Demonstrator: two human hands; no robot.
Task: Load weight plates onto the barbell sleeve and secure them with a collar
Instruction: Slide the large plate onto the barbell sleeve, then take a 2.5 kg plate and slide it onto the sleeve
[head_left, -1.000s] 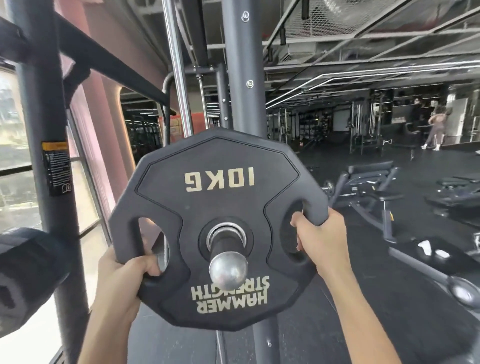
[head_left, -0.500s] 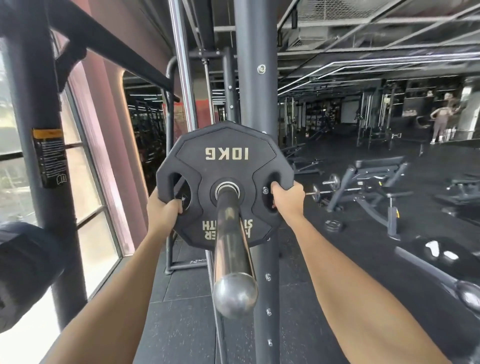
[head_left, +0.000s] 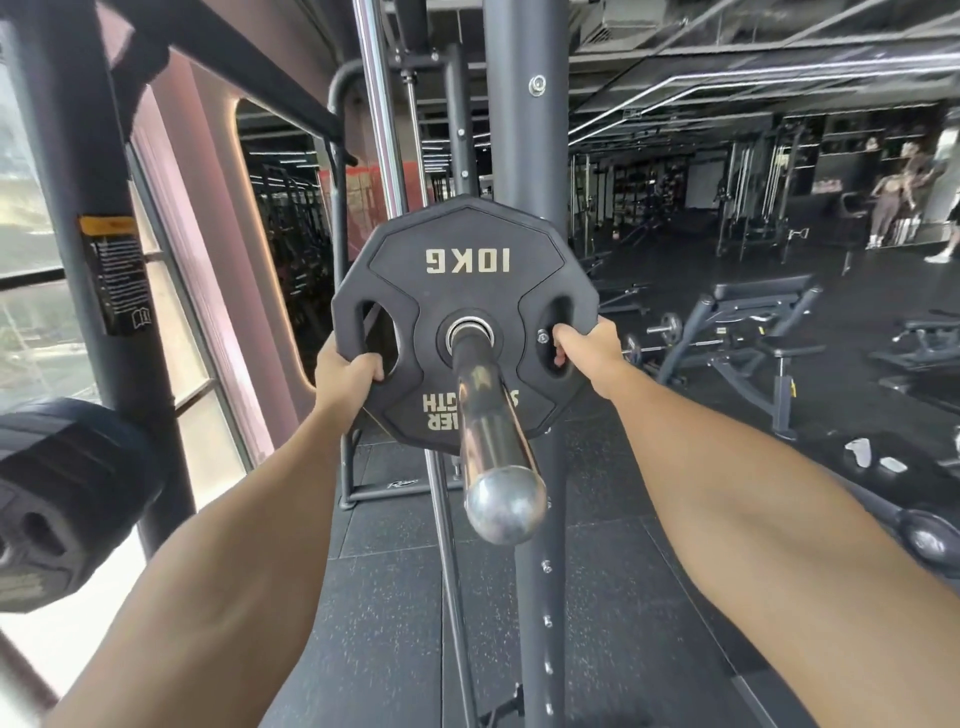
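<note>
The black weight plate sits on the shiny barbell sleeve. Upside-down writing says "10KG"; the sleeve hides most of the words below. The left grip and right grip each hold a plate hole.

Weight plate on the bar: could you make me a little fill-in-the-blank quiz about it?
1. The left hand and right hand hold the weight plate, marked ____ KG.
2. Its lettering reads upside ____.
3. The bar passes through the plate's ____ hole.
Missing words: 10; down; centre.
</note>
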